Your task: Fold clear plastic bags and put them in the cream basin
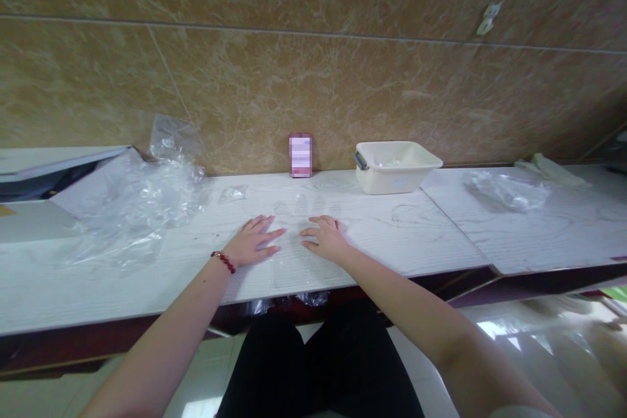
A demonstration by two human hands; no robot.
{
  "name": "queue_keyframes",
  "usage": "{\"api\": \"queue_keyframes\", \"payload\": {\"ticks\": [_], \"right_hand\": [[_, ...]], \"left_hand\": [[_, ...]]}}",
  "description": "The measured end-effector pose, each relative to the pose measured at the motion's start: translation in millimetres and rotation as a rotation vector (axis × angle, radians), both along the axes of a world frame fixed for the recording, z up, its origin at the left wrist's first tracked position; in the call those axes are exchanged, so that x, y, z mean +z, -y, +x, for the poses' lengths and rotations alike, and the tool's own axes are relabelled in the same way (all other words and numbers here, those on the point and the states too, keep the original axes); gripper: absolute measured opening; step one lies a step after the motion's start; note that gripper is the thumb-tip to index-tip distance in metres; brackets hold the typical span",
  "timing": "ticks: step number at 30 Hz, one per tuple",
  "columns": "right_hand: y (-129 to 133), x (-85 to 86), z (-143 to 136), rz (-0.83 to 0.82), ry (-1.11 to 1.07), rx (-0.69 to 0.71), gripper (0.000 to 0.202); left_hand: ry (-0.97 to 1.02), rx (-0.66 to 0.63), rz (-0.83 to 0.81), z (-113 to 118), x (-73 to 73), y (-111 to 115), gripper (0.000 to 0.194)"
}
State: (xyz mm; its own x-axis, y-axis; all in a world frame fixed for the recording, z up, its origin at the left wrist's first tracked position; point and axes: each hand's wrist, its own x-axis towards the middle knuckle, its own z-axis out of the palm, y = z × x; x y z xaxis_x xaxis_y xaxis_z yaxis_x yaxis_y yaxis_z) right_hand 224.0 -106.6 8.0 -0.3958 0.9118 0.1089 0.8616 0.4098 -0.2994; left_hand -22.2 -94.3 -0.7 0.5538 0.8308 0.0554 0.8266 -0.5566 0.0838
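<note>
My left hand (252, 241) lies on the white wood-grain tabletop (382, 241) with its fingers spread, a red bead bracelet (224, 261) round the wrist. To its right, my right hand (324, 237) rests on the same surface, fingers apart and slightly bent. Neither hand holds anything. A faint clear plastic piece (294, 271) seems to lie flat between and in front of the hands; its outline is hard to make out. Beyond my left hand is a small clear plastic bag (234, 193). A phone (300, 155) with a lit, blurred screen leans upright against the wall.
Back right of my hands stands a cream plastic bin (396, 176) with a grey handle clip and clear items inside. Crumpled clear plastic bags (147, 199) spread by an open white box (34, 222) at left. Another clear bag (509, 191) lies far right, near a pale cloth-like piece (553, 170).
</note>
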Motion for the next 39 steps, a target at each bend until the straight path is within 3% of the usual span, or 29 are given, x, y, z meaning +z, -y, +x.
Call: {"api": "queue_keyframes", "payload": {"ticks": [5, 9, 14, 17, 22, 29, 33, 39], "right_hand": [[-0.2, -2.7, -1.6, 0.024, -0.03, 0.004, 0.031], [-14.5, 6.6, 10.7, 0.087, -0.096, -0.026, 0.028], [-44.6, 12.9, 56.5, 0.059, -0.058, -0.389, 0.029], [-46.6, 4.8, 73.3, -0.001, -0.016, -0.498, 0.032], [-39.9, -4.7, 63.7, 0.014, -0.075, -0.578, 0.035], [-57.6, -3.4, 43.3, 0.003, -0.164, -0.727, 0.033], [-56.4, -7.0, 39.6, 0.076, -0.168, -0.693, 0.023], [-55.6, -9.5, 46.1, 0.131, -0.156, -0.469, 0.022]], "left_hand": [[-0.018, 0.001, -0.026, 0.1, 0.8, -0.1, 0.058], [-0.008, -0.028, -0.027, -5.6, -2.0, -5.5, 0.067], [0.129, -0.009, -0.015, -13.9, -6.0, -10.4, 0.065], [0.191, 0.018, -0.017, -13.1, -6.9, -9.3, 0.058], [0.258, 0.047, -0.028, -9.8, -7.4, -7.6, 0.054], [0.31, 0.048, 0.003, -7.6, -5.9, -6.4, 0.053], [0.4, 0.076, 0.012, -5.4, -3.2, -5.1, 0.048], [0.509, 0.166, 0.055, 16.8, 11.4, -17.1, 0.044]]}}
